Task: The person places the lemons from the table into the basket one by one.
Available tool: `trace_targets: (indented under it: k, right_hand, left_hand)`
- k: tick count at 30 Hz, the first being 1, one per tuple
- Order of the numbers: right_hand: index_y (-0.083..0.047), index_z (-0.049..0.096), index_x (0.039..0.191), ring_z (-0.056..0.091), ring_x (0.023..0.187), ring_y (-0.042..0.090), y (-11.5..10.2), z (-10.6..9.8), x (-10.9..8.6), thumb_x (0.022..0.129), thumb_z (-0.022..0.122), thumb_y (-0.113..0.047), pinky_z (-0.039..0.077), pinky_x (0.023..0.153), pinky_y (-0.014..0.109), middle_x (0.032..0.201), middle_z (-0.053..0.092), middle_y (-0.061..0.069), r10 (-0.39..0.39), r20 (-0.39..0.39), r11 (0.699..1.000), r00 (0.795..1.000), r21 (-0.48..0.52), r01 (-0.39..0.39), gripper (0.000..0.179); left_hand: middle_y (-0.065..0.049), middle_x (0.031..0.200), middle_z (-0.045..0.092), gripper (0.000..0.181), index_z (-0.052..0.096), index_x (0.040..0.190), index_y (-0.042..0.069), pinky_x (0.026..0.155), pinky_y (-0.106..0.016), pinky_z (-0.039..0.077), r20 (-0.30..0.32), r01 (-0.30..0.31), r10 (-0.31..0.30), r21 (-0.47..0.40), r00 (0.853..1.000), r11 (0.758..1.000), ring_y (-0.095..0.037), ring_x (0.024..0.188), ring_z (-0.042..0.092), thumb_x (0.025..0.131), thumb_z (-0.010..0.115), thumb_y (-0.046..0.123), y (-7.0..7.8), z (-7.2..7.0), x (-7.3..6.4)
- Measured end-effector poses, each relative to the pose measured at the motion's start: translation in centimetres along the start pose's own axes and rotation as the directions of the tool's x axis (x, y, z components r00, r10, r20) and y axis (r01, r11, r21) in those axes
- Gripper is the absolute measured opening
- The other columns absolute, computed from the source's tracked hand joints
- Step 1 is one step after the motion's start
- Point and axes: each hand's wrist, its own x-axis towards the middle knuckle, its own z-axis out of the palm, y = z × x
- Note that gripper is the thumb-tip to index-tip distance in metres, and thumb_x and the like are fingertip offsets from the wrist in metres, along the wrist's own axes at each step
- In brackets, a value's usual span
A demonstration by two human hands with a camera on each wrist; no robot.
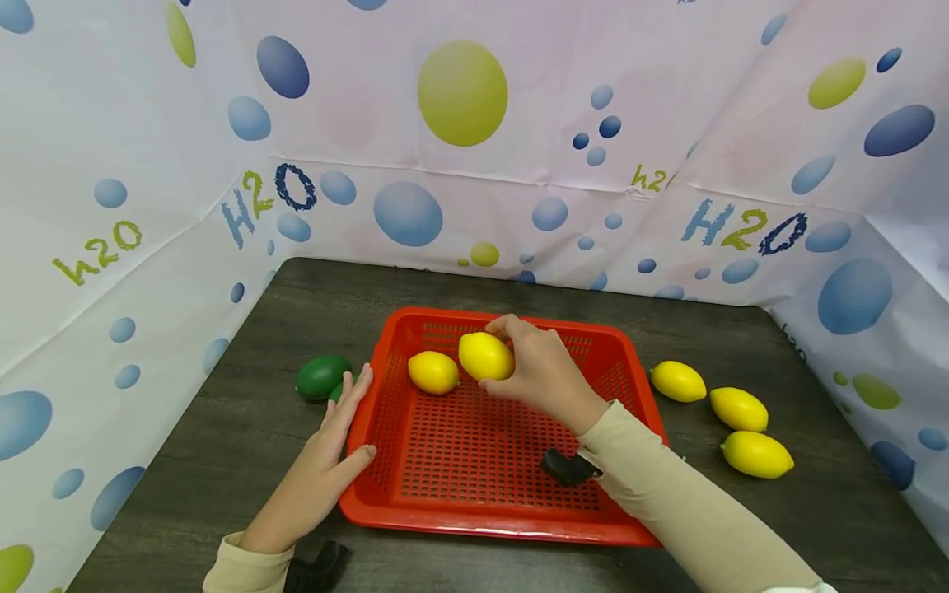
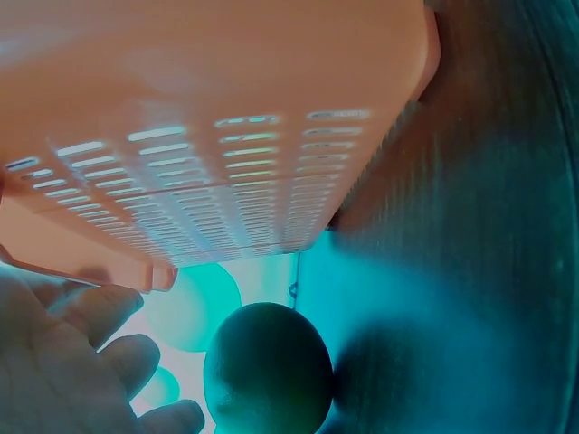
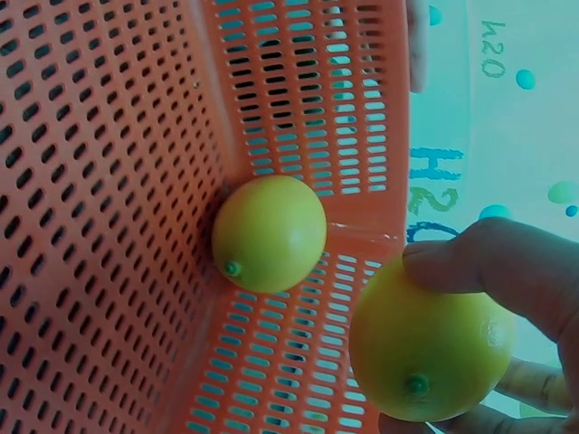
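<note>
My right hand (image 1: 544, 371) pinches a yellow lemon (image 1: 486, 357) between thumb and fingers, above the red plastic basket (image 1: 504, 527). Inside the basket, near its far left corner, lies another lemon (image 1: 433, 372); the right wrist view shows this lemon (image 3: 270, 233) against the slotted wall, lower than the held lemon (image 3: 430, 339). My left hand (image 1: 326, 461) rests along the basket's left rim with its fingers extended. Just beyond those fingers is a dark green fruit (image 1: 323, 377), with a second green piece partly hidden by the hand.
To the right of the basket, several lemons (image 1: 740, 409) lie on the dark wooden table (image 1: 296, 305). A white sheet (image 1: 630, 66) printed with coloured dots hangs behind and at both sides. Black wrist devices (image 1: 567, 468) sit at the cuffs.
</note>
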Motion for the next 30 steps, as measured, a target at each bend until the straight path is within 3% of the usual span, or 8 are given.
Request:
trace_targets:
  k: [8, 18, 30]
  right_hand:
    - [-0.005, 0.062, 0.131, 0.066, 0.096, 0.025, -0.5, 0.7, 0.1, 0.076, 0.092, -0.021, 0.042, 0.096, 0.049, 0.121, 0.07, 0.007, -0.021, 0.025, 1.0, 0.999, -0.01, 0.021, 0.065]
    - [-0.005, 0.062, 0.131, 0.065, 0.102, 0.021, -0.8, 2.0, 0.3, 0.075, 0.093, -0.023, 0.042, 0.086, 0.041, 0.125, 0.069, 0.006, -0.112, 0.005, 0.993, 0.994, -0.028, 0.112, 0.066]
    - [-0.007, 0.062, 0.13, 0.064, 0.108, 0.018, -1.2, 2.9, 0.7, 0.077, 0.092, -0.024, 0.044, 0.09, 0.047, 0.125, 0.069, 0.004, -0.129, 0.06, 0.991, 0.99, -0.025, 0.13, 0.063]
  left_hand:
    - [-0.005, 0.172, 0.007, 0.081, 0.011, 0.168, 0.022, 0.117, -0.071, -0.008, -0.004, -0.021, 0.021, 0.002, 1.0, 1.0, -0.038, 0.157, -0.007, 0.102, 0.055, 0.004, 0.1, 0.1, -0.1]
    - [-0.004, 0.173, 0.008, 0.082, 0.012, 0.168, 0.022, 0.118, -0.07, -0.009, -0.014, -0.028, 0.028, 0.011, 1.0, 1.0, -0.038, 0.157, -0.007, 0.101, 0.055, 0.001, 0.1, 0.1, -0.1]
    - [-0.002, 0.172, 0.006, 0.082, 0.011, 0.168, 0.022, 0.117, -0.071, -0.009, -0.005, -0.003, 0.003, -0.004, 1.0, 1.0, -0.034, 0.157, -0.009, 0.101, 0.055, 0.002, 0.3, 0.0, 0.1]
